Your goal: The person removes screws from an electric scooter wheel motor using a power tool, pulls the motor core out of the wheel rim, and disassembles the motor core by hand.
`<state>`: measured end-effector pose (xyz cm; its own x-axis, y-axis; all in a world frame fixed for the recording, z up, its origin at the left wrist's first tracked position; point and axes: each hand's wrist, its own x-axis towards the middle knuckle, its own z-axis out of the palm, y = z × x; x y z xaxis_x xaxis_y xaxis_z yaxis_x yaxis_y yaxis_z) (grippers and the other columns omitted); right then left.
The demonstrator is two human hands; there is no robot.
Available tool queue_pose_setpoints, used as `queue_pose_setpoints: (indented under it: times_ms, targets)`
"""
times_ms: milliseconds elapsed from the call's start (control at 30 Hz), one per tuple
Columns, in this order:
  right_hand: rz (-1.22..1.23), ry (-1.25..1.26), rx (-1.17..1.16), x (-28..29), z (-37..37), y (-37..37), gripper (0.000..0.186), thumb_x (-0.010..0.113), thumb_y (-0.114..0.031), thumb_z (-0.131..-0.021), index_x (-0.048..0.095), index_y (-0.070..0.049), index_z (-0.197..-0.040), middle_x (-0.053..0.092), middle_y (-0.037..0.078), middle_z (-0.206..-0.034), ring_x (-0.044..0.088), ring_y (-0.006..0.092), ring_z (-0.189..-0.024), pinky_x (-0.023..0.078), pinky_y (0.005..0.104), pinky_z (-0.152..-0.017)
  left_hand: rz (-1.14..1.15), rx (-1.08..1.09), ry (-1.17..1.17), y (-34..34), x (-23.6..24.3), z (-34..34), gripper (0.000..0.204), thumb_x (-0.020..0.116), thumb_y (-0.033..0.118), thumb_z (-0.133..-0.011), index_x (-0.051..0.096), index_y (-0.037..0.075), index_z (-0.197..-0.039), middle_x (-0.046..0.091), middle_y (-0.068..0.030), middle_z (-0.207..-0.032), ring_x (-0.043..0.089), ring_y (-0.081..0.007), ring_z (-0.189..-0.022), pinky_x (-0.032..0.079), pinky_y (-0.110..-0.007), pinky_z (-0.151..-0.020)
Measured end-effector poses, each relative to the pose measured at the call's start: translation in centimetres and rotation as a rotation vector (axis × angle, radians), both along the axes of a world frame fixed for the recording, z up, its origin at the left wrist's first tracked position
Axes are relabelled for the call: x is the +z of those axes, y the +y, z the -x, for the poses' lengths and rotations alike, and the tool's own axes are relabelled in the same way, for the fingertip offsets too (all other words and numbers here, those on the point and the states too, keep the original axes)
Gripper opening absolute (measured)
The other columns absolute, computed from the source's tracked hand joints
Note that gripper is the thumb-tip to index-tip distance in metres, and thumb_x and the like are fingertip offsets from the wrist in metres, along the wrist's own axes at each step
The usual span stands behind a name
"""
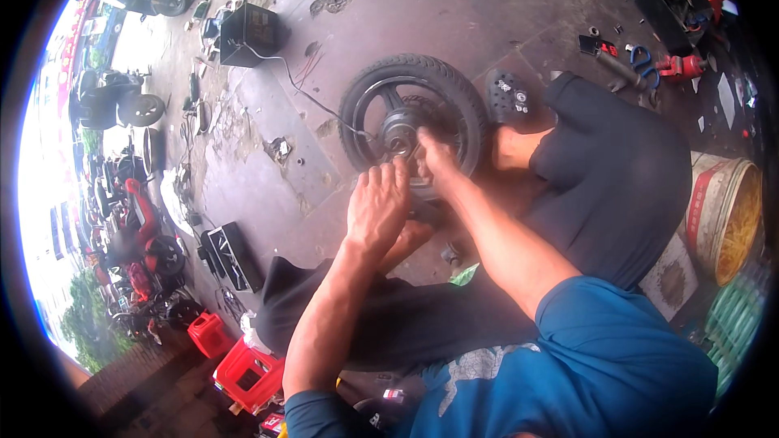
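Flat on the floor between my legs lies a scooter wheel (459, 83) with a black tyre and dark spokes. Its round metal hub (399, 124) stands up in the middle. My left hand (378, 207) is closed at the near side of the hub, fingers curled over and pointing away from me. On the hub's right side my right hand (436, 154) is closed, fingertips pinched together close to the left ones. Whatever either hand grips is hidden or too small to name. A thin grey cable (290, 71) runs to the hub's left side.
A black box (247, 35) stands beyond the wheel to the left. A black clog (508, 96) is beside the tyre. Blue-handled scissors (643, 62) and a red tool (683, 67) lie far right, a bucket (704, 211) nearer. Red stools (248, 375) stand lower left, parked scooters (122, 100) farther left.
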<state>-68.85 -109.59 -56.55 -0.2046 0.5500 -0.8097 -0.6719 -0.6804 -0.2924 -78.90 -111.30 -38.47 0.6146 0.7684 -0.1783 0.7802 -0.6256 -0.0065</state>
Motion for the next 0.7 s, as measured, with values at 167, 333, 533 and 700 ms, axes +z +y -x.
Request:
queue_pose_setpoints:
  times_ms: [167, 333, 533, 700]
  targets:
    - [-0.329, -1.234, 0.286, 1.3, -3.0, -0.1, 0.016, 0.060, -0.023, -0.088, 0.062, -0.012, -0.100, 0.063, 0.010, -0.096, 0.064, 0.0338, -0.092, 0.051, 0.0444, -0.077, 0.054, 0.126, -0.108, -0.1, -0.7, 0.4, 0.047, 0.065, 0.024, -0.083, 0.051, 0.001, -0.121, 0.059, -0.0113, -0.090, 0.060, -0.0297, -0.085, 0.049, -0.041, -0.075]
    - [-0.574, -1.349, 0.513, 2.8, -3.7, 0.2, 0.022, 0.063, -0.022, -0.086, 0.058, -0.017, -0.107, 0.059, 0.006, -0.108, 0.063, 0.0331, -0.094, 0.051, 0.0449, -0.079, -0.038, 0.352, -0.224, 0.6, -2.6, -0.8, 0.044, 0.064, 0.037, -0.086, 0.057, 0.006, -0.116, 0.062, -0.0159, -0.084, 0.063, -0.0334, -0.081, 0.049, -0.044, -0.074]
    - [-0.723, -1.340, 0.604, 2.4, -4.7, 1.0, 0.022, 0.065, -0.020, -0.085, 0.058, -0.016, -0.104, 0.058, 0.007, -0.107, 0.062, 0.0342, -0.093, 0.052, 0.0455, -0.079, 0.325, 1.254, -0.918, 1.1, -3.2, -3.3, 0.037, 0.048, 0.030, -0.096, 0.054, -0.002, -0.113, 0.067, -0.0248, -0.089, 0.066, -0.0373, -0.066, 0.053, -0.046, -0.071]
    - [-1.064, -1.438, 0.704, 0.7, -6.0, 2.8, 0.020, 0.065, -0.017, -0.085, 0.056, -0.012, -0.102, 0.057, 0.010, -0.103, 0.062, 0.0338, -0.095, 0.053, 0.0445, -0.078, -0.074, 1.052, -0.758, 1.0, -2.7, -3.0, 0.037, 0.054, 0.028, -0.094, 0.054, -0.002, -0.115, 0.062, -0.0200, -0.103, 0.060, -0.0343, -0.098, 0.046, -0.047, -0.091]
